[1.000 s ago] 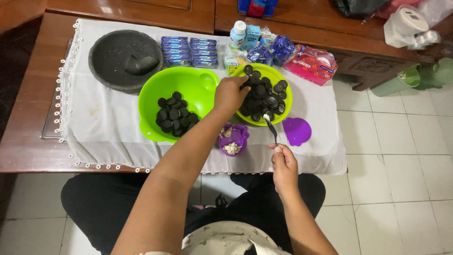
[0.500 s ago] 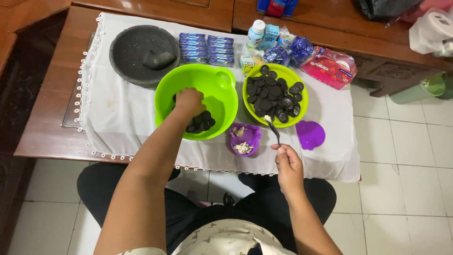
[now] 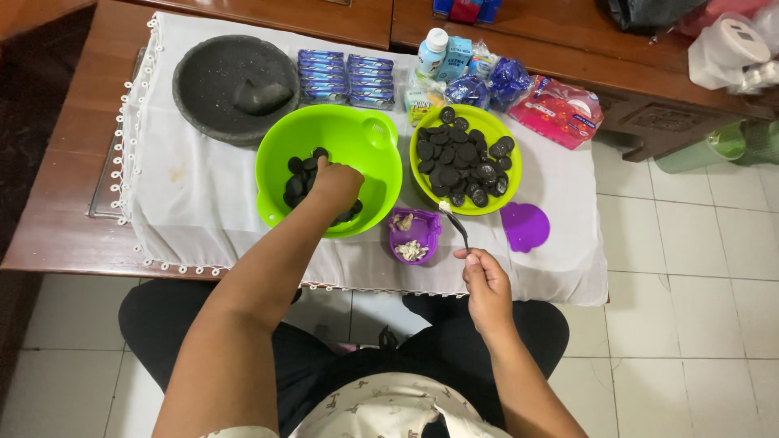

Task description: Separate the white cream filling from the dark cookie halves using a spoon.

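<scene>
My left hand (image 3: 334, 185) reaches down into the large green bowl (image 3: 365, 138), its fingers bent onto the dark round cookies (image 3: 299, 174) lying there; the fingertips are hidden, so a grip cannot be seen. My right hand (image 3: 485, 280) holds a thin dark spoon (image 3: 456, 227) by the handle, its tip carrying a bit of white cream just right of a small purple tub (image 3: 414, 235) with white cream in it. A smaller green bowl (image 3: 422, 134) to the right is piled with several dark cookies (image 3: 462, 162).
A purple lid (image 3: 525, 226) lies right of the tub. At the back of the white cloth (image 3: 187, 195) stand a dark stone mortar (image 3: 235, 85), blue cookie packs (image 3: 345, 77), a small bottle (image 3: 432, 50), a blue bag (image 3: 503, 81) and a pink packet (image 3: 560, 109). Tiled floor lies to the right.
My left hand moved from the smaller bowl of cookies on the right over to the large green bowl and lowered into it. My right hand stayed put with the spoon.
</scene>
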